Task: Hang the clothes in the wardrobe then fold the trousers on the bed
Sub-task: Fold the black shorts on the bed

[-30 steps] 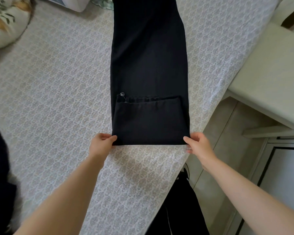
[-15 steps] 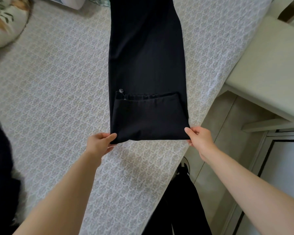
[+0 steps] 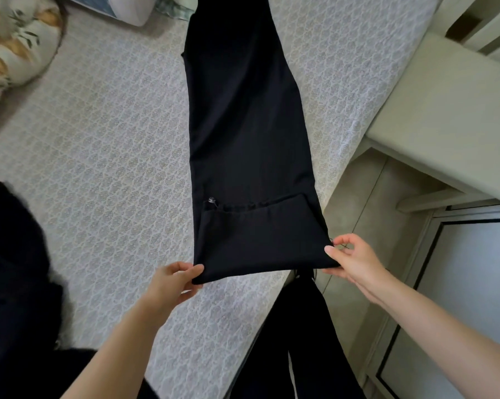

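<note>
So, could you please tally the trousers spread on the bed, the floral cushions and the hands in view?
Black trousers: 1
Floral cushion: 1
Hands: 2, left hand and right hand, each pinching a near corner of the trousers
Total: 4

Pale tiled floor [image 3: 366, 208]; cream bench [image 3: 444, 110] (softly daylit) beside a cabinet [image 3: 473, 283].

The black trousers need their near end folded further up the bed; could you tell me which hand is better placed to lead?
Probably the left hand: it pinches its corner of the trousers over the bed, whereas the right hand pinches its corner beyond the bed's edge.
</note>
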